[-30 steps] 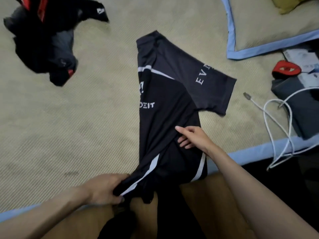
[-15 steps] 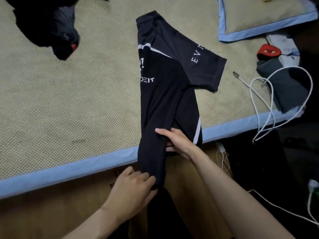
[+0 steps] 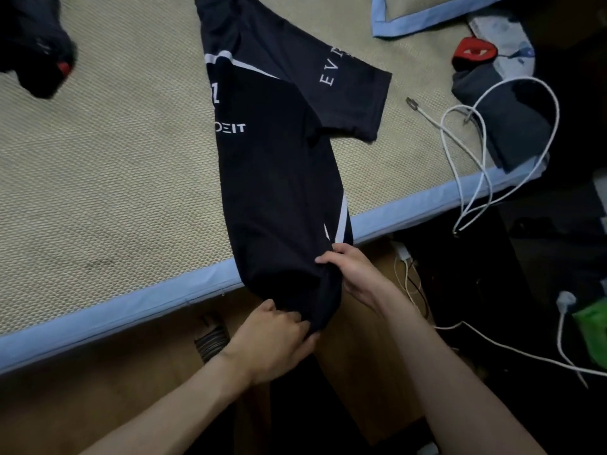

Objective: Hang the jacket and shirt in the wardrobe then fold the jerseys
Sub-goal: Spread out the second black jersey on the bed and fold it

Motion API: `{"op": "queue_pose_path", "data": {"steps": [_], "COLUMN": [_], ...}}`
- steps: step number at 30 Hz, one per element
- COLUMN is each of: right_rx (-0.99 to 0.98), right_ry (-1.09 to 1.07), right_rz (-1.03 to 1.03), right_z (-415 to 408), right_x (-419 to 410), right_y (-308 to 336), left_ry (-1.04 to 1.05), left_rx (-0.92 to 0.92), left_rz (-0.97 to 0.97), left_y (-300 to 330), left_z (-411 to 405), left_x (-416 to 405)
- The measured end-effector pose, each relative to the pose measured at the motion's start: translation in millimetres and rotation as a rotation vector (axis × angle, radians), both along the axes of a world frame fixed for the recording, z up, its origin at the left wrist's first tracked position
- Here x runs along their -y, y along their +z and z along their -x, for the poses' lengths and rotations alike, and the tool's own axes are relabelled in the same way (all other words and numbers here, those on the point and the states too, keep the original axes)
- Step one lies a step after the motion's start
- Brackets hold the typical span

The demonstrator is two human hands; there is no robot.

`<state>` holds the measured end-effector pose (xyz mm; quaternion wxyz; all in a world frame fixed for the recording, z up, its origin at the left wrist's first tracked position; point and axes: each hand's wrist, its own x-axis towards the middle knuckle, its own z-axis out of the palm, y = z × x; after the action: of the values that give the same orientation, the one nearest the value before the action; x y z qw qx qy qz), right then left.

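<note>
Both gripping the black jersey's hem past the bed's near blue edge: left hand underneath, right hand pinching alongside. Wide bare mat left; white cable right.

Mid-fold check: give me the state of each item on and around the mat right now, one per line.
black jersey: folded lengthwise, one sleeve spread out, hem hanging over the mat edge
left hand: grips the hem
right hand: pinches the hem
dark garment: crumpled, at the mat's far left
white cable: loose loops, plug end on the mat
woven mat: lying flat
</note>
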<state>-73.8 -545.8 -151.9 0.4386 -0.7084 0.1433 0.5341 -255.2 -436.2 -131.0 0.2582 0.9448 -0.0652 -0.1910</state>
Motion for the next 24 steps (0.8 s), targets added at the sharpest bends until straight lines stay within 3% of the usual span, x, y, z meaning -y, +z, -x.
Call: {"op": "queue_pose_path", "data": {"steps": [2, 4, 9, 13, 17, 20, 24], "right_rx": [0.152, 0.286, 0.493, 0.587, 0.539, 0.501, 0.403], "right_ry": [0.152, 0.265, 0.461, 0.329, 0.202, 0.166, 0.067], "right_rz": [0.115, 0.166, 0.283, 0.287, 0.304, 0.338, 0.400], "right_z": [-2.2, -3.2, 2.5, 8.8, 13.0, 10.8, 5.2], "right_x": [8.8, 19.1, 36.2, 41.3, 43.7, 51.1, 61.5], "right_y": [-8.4, -16.3, -30.9, -38.8, -51.1, -64.0, -78.4], "left_ry": [-0.054, -0.084, 0.039, 0.012, -0.024, -0.162, -0.158], "left_rx": [-0.129, -0.135, 0.106, 0.123, 0.063, 0.080, 0.039], "left_rz": [0.009, -0.077, -0.225, -0.242, -0.339, -0.484, -0.457], "left_y": [-2.8, -7.9, -21.0, -24.8, -36.1, -43.8, -65.0], "left_z": [-7.0, -16.8, -61.1, -139.1, -204.8, -221.5, -211.7], "left_x": [-4.3, -15.0, -54.7, -80.0, -95.4, -84.7, -78.2]}}
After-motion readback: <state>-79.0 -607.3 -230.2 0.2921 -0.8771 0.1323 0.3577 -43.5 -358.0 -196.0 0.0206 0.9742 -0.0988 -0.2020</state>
